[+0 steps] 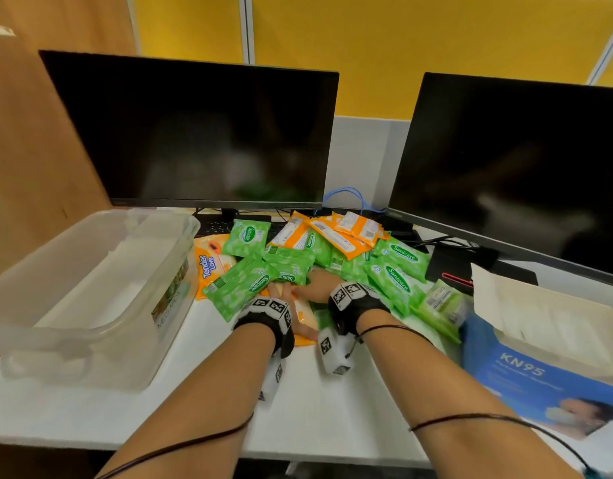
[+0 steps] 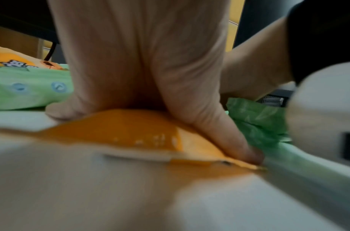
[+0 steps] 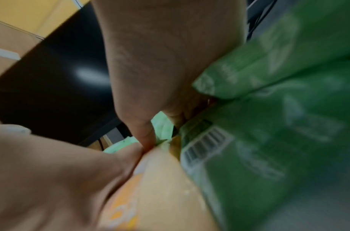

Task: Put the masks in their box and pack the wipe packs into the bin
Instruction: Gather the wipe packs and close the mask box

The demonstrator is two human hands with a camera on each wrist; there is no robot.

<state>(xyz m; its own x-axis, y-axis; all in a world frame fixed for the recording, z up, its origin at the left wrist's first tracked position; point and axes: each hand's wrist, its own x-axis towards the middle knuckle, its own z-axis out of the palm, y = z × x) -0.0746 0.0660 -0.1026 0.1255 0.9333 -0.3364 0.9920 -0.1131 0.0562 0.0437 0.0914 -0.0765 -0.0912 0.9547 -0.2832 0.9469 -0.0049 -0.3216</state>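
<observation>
A heap of green wipe packs (image 1: 239, 285) and orange ones (image 1: 346, 233) covers the middle of the white desk. My left hand (image 1: 284, 295) arches over an orange wipe pack (image 2: 130, 128) at the heap's near edge. Its thumb (image 2: 229, 134) presses one side and the pack bulges under the palm. My right hand (image 1: 315, 285) lies close beside it, with its fingers hidden under green packs (image 3: 268, 125) and its thumb (image 3: 146, 137) touching the orange pack (image 3: 160, 187). The clear bin (image 1: 90, 328) stands at the left. The blue KN95 mask box (image 1: 540, 382), flap open, is at the right.
Two dark monitors (image 1: 194, 133) (image 1: 522, 167) stand behind the heap, with a keyboard (image 1: 211, 226) and blue cables (image 1: 353, 195) under them. A black device with a red stripe (image 1: 453, 271) sits behind the mask box. Bare white desk (image 1: 332, 416) lies between my forearms.
</observation>
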